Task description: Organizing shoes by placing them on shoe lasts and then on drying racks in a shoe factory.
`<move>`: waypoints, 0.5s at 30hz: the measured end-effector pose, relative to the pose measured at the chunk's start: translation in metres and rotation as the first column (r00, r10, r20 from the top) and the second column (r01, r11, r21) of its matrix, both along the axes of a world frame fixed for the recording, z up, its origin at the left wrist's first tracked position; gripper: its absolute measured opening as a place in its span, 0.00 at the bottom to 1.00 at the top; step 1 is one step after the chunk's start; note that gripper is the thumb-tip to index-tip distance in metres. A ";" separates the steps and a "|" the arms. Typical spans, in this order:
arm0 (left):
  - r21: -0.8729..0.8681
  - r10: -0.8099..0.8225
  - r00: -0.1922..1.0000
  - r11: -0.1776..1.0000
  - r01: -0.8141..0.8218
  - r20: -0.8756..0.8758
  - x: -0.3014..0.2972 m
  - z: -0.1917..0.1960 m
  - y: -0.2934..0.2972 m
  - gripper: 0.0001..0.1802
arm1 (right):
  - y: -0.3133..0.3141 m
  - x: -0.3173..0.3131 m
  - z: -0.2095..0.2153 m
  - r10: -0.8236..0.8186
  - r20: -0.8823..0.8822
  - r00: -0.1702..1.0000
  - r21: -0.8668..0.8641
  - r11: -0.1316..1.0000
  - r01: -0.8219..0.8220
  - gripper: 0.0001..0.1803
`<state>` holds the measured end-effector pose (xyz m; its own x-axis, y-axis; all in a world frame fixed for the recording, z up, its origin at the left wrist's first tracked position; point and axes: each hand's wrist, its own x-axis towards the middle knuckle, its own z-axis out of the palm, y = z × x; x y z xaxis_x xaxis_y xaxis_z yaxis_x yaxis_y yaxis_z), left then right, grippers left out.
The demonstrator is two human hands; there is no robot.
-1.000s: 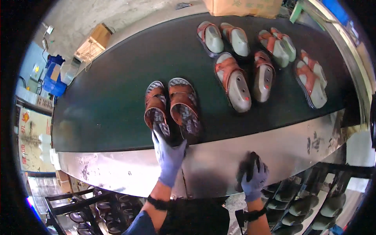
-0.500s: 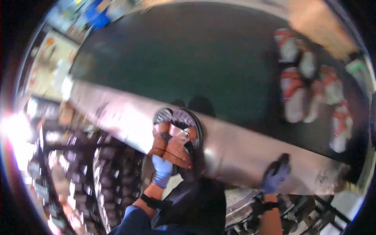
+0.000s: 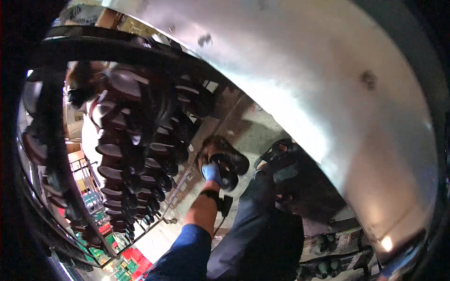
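Note:
Low over the floor, beside the rack, my left hand [image 3: 212,173] in a blue glove grips a pair of brown sandals [image 3: 224,152]. Their dark parts face up, and my fingers are partly hidden against them. At the lower right rim, my right hand [image 3: 401,263], in a blue and dark glove, lies by the edge of the metal table border [image 3: 300,103]. It is blurred and its fingers cannot be made out.
A dark-framed rack [image 3: 56,49] on the left carries several rows of dark shoes [image 3: 112,150]. My foot [image 3: 281,147] stands on the concrete floor [image 3: 253,124] under the table. More shoes [image 3: 326,267] sit on a low rack at the lower right. Red crates [image 3: 133,260] lie farther off.
My view has swung down and left, from the green tabletop to the floor and rack. My left hand has carried the sandals from the metal border down near the floor.

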<state>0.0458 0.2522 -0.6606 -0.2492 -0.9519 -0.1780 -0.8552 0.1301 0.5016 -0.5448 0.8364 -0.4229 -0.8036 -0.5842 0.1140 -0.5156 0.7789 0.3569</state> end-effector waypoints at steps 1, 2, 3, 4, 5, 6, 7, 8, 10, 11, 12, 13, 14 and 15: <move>0.146 -0.121 0.626 0.989 0.013 0.770 -0.075 -0.063 0.032 0.17 | -0.039 -0.002 0.028 0.030 -0.059 0.998 0.104 0.994 -0.024 0.25; 0.229 0.278 0.915 0.909 -0.349 0.293 -0.174 -0.099 0.077 0.18 | -0.072 -0.005 0.049 0.061 -0.118 0.991 0.215 0.976 -0.035 0.24; 0.420 0.719 0.677 0.669 -0.613 -0.157 -0.236 -0.098 0.085 0.19 | -0.110 -0.003 0.055 0.078 -0.132 0.988 0.246 0.968 -0.044 0.24; 0.398 0.720 0.674 0.675 -0.622 -0.167 -0.234 -0.101 0.057 0.19 | -0.153 0.005 0.048 0.088 -0.105 0.991 0.201 0.977 -0.066 0.23; 0.424 0.772 0.595 0.627 -0.653 -0.224 -0.212 -0.094 0.006 0.20 | -0.192 0.013 0.046 0.085 -0.059 0.995 0.106 0.991 -0.078 0.23; 0.438 0.802 0.524 0.596 -0.673 -0.286 -0.183 -0.071 -0.051 0.21 | -0.221 0.019 0.052 0.076 -0.001 0.997 -0.006 0.997 -0.076 0.22; 0.477 0.827 0.446 0.562 -0.676 -0.342 -0.164 -0.046 -0.094 0.23 | -0.241 0.021 0.065 0.072 0.043 0.996 -0.099 0.993 -0.067 0.22; 0.567 0.866 0.348 0.499 -0.655 -0.360 -0.162 -0.038 -0.105 0.26 | -0.250 0.021 0.081 0.076 0.059 0.995 -0.137 0.988 -0.067 0.21; 0.732 0.773 0.534 0.576 -0.364 -0.342 -0.271 -0.037 0.027 0.19 | -0.233 0.005 0.112 0.050 -0.003 0.999 -0.059 0.997 -0.050 0.20; 0.782 0.605 0.670 0.621 -0.058 -0.430 -0.322 0.009 0.076 0.13 | -0.203 -0.010 0.114 0.021 -0.047 0.999 -0.046 0.999 -0.023 0.20; 0.795 0.432 0.801 0.600 0.088 -0.415 -0.320 0.059 0.087 0.15 | -0.178 -0.015 0.110 -0.013 -0.062 0.998 -0.108 0.994 0.006 0.20; 0.814 0.247 0.844 0.487 0.317 -0.477 -0.321 0.096 0.116 0.16 | -0.144 -0.018 0.105 -0.060 -0.109 0.992 -0.122 0.991 0.046 0.20; 0.694 -0.292 0.876 0.535 0.482 -0.383 -0.322 0.139 0.137 0.16 | -0.112 -0.023 0.090 -0.115 -0.157 0.981 -0.141 0.986 0.093 0.19; 0.713 -0.527 0.788 0.415 0.565 -0.317 -0.334 0.182 0.165 0.18 | -0.008 -0.030 0.079 -0.169 -0.224 0.960 -0.143 0.980 0.139 0.19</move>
